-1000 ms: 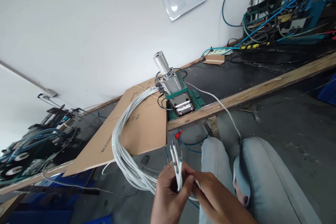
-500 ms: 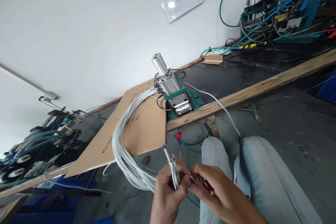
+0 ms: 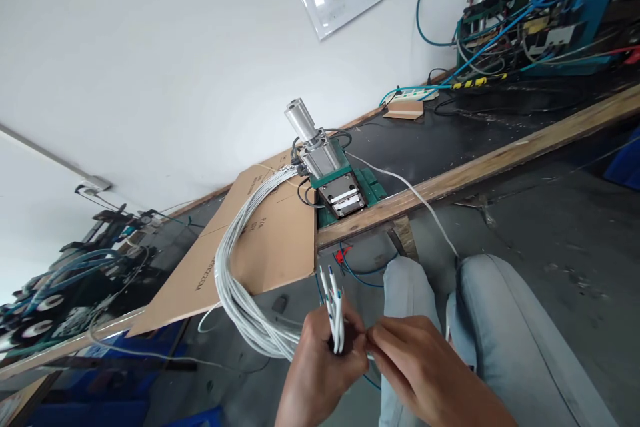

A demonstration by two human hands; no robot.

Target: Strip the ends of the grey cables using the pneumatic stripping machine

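Several white cables (image 3: 336, 320) stand up out of my left hand (image 3: 323, 360), which is closed around them; their stripped ends show small blue and green wire tips. My right hand (image 3: 417, 357) is pinched against the left fingertips, on what seems to be the end of one white cable, mostly hidden by the fingers. From the left hand a thick bundle of white cables (image 3: 227, 267) curves up and left over a flat cardboard sheet (image 3: 280, 247) on the bench. Beyond both hands stands a small green press (image 3: 340, 180) with a silver cylinder.
The dark bench (image 3: 425, 147) has a wooden front edge. A cardboard scrap (image 3: 404, 110) and a power strip (image 3: 413, 93) lie at the back. Machines with blue tubing (image 3: 535, 20) stand right, more machinery (image 3: 65, 287) left. My knees (image 3: 505, 320) are below the bench edge.
The cable ends in my left hand now stand more upright and fanned. My right fingers have closed in against the left fingertips. The view has shifted slightly.
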